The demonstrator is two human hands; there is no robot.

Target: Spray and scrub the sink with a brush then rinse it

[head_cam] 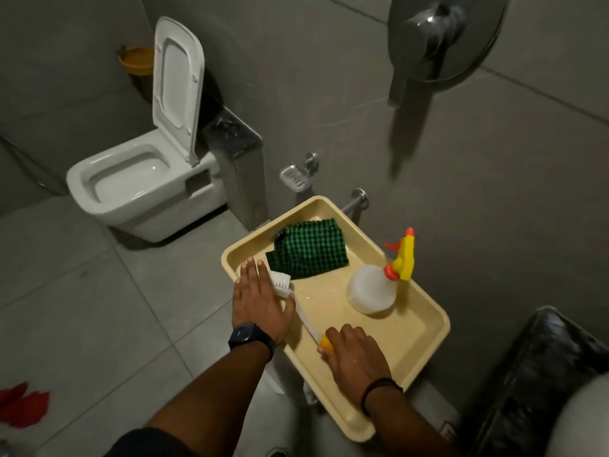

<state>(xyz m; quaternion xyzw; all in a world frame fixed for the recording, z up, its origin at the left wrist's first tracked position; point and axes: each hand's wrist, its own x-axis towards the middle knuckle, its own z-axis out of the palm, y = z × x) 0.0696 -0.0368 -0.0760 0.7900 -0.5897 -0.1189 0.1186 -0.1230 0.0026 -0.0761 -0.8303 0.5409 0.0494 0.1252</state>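
A cream rectangular basin point(425, 311) hangs off the grey tiled wall, seen from above. In it lies a white brush point(298, 305) with a yellow grip, its bristle head at the left rim. My right hand point(354, 354) is closed around the yellow grip end. My left hand point(258, 298) lies flat, fingers spread, on the basin's left rim, partly covering the brush head. A clear spray bottle point(372, 288) with a yellow and orange trigger stands at the right side. A green checked cloth point(309, 249) lies at the far end.
A white toilet point(141, 186) with its lid up stands to the left. A chrome soap dish point(295, 176) is fixed to the wall behind the basin. A chrome mixer handle point(438, 41) juts out at top right. A dark glossy object point(540, 374) fills the lower right corner.
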